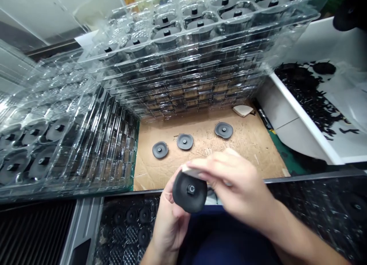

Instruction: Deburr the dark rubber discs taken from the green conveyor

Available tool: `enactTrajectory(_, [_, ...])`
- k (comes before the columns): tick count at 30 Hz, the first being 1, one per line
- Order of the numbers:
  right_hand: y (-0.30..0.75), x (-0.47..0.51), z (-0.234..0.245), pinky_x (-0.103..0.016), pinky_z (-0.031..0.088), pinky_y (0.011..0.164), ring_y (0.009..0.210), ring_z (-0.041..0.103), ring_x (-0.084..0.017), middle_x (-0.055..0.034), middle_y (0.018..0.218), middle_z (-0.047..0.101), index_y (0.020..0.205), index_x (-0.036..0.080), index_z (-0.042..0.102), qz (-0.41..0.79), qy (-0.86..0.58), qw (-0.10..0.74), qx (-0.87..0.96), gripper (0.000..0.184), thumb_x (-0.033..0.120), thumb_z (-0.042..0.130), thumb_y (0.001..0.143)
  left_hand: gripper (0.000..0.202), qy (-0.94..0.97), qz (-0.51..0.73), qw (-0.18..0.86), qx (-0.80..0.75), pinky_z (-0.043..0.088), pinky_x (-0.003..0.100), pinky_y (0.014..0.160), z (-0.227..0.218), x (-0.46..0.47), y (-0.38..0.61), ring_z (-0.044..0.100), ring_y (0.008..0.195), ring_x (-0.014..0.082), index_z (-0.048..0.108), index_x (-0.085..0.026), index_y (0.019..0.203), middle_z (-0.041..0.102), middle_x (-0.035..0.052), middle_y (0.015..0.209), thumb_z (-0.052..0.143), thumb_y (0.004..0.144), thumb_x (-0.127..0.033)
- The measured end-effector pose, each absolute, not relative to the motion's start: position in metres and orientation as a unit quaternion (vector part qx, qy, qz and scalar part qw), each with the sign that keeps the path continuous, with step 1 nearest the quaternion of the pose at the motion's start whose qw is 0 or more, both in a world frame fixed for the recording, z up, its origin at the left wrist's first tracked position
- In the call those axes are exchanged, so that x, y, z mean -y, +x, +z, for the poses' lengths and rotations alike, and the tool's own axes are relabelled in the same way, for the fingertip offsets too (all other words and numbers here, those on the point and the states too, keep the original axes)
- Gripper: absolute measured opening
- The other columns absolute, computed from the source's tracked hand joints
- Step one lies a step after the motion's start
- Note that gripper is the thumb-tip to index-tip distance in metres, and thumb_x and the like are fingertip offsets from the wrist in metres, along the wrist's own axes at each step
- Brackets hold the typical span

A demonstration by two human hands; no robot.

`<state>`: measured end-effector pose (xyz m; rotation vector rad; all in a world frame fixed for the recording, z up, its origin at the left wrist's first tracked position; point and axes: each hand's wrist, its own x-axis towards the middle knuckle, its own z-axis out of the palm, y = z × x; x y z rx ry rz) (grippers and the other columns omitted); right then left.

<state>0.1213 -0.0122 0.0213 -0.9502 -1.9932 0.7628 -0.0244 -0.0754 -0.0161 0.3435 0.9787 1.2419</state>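
My left hand is closed on a round black plastic part with wavy edges and a short hollow stem at its centre. The stem side faces me. From above, my right hand pinches a pale flat pad against the part's upper rim. Part of that pad is hidden by my fingers. Beyond my hands, three similar parts lie apart on a cardboard sheet: a left one, a middle one and a right one.
Stacked clear plastic trays full of black parts rise behind the cardboard, with another stack at left. A whitish wedge-shaped pad and a black marker lie back right. A white bin at right holds black scraps.
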Motion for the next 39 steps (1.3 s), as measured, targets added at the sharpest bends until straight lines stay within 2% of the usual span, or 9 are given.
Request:
enactTrajectory(6, [0.145,0.022,-0.034,-0.029,0.053,0.068,0.09,0.066,-0.02,-0.0059,0.103,0.071,0.104,0.021,0.069,0.468,-0.534,0.329,0.622,0.024,0.03,0.054,0.088,0.056,0.097,0.58,0.715,-0.378,0.048,0.033,0.095,-0.007,0.075,-0.027,0.066,0.102,0.0238,0.068,-0.031,0.104,0.071,0.0026,0.113,0.082,0.051,-0.042])
enactTrajectory(12, [0.14,0.041,-0.06,-0.033,0.056,0.073,0.088,0.067,-0.021,-0.0065,0.101,0.072,0.103,0.021,0.071,0.487,-0.529,0.289,0.632,0.024,0.027,0.055,0.086,0.068,0.112,0.56,0.732,-0.371,0.038,0.043,0.105,-0.016,0.079,-0.03,0.059,0.113,0.0307,0.061,-0.029,0.116,0.064,0.0076,0.125,0.081,0.054,-0.045])
enactTrajectory(17, [0.141,0.039,-0.054,-0.035,0.055,0.078,0.096,0.066,-0.022,-0.0076,0.106,0.071,0.106,0.021,0.07,0.485,-0.523,0.286,0.639,0.026,0.027,0.054,0.086,0.07,0.114,0.56,0.735,-0.367,0.036,0.045,0.106,-0.016,0.081,-0.028,0.058,0.114,0.0324,0.059,-0.028,0.118,0.063,0.009,0.126,0.081,0.055,-0.046])
enactTrajectory(24, [0.143,0.043,-0.053,-0.039,0.053,0.084,0.099,0.065,-0.023,-0.008,0.106,0.071,0.106,0.019,0.07,0.488,-0.519,0.281,0.643,0.026,0.027,0.052,0.088,0.055,0.121,0.563,0.732,-0.362,0.04,0.044,0.103,-0.015,0.085,-0.026,0.06,0.111,0.0304,0.059,-0.028,0.118,0.064,0.0084,0.124,0.076,0.066,-0.037])
enactTrajectory(27, [0.144,0.042,-0.051,-0.036,0.055,0.08,0.098,0.065,-0.023,-0.008,0.105,0.071,0.105,0.019,0.07,0.483,-0.52,0.285,0.645,0.026,0.027,0.053,0.088,0.062,0.116,0.566,0.733,-0.359,0.041,0.042,0.103,-0.014,0.085,-0.026,0.06,0.11,0.03,0.059,-0.028,0.118,0.064,0.0084,0.124,0.079,0.061,-0.042])
enactTrajectory(30, [0.148,0.042,-0.037,-0.031,0.056,0.07,0.096,0.066,-0.023,-0.0082,0.105,0.071,0.105,0.019,0.069,0.474,-0.524,0.295,0.643,0.025,0.028,0.052,0.089,0.058,0.114,0.575,0.733,-0.345,0.045,0.036,0.099,-0.012,0.084,-0.026,0.063,0.107,0.0257,0.062,-0.028,0.115,0.067,0.0065,0.12,0.08,0.06,-0.038])
enactTrajectory(35, [0.149,0.045,0.014,-0.026,0.052,0.065,0.089,0.065,-0.018,-0.0034,0.103,0.07,0.114,0.025,0.063,0.339,-0.477,0.407,0.701,0.028,0.017,0.054,0.088,0.061,0.101,0.583,0.725,-0.353,0.051,0.029,0.089,-0.011,0.08,-0.019,0.066,0.099,0.0229,0.067,-0.029,0.106,0.07,0.0031,0.112,0.085,0.048,-0.039])
enactTrajectory(37, [0.143,0.043,0.029,-0.027,0.049,0.065,0.078,0.064,-0.015,-0.0026,0.096,0.071,0.116,0.022,0.061,0.279,-0.382,0.455,0.754,0.032,0.01,0.052,0.088,0.063,0.09,0.572,0.715,-0.392,0.051,0.032,0.09,-0.012,0.079,-0.018,0.064,0.103,0.0257,0.066,-0.026,0.108,0.07,0.006,0.113,0.085,0.049,-0.038])
enactTrajectory(39, [0.137,0.039,0.035,-0.028,0.046,0.06,0.068,0.06,-0.014,-0.0028,0.085,0.07,0.111,0.017,0.064,0.263,-0.322,0.433,0.8,0.031,0.006,0.047,0.087,0.06,0.089,0.569,0.697,-0.427,0.05,0.032,0.091,-0.015,0.079,-0.019,0.063,0.106,0.0266,0.066,-0.024,0.11,0.069,0.0081,0.113,0.084,0.054,-0.033])
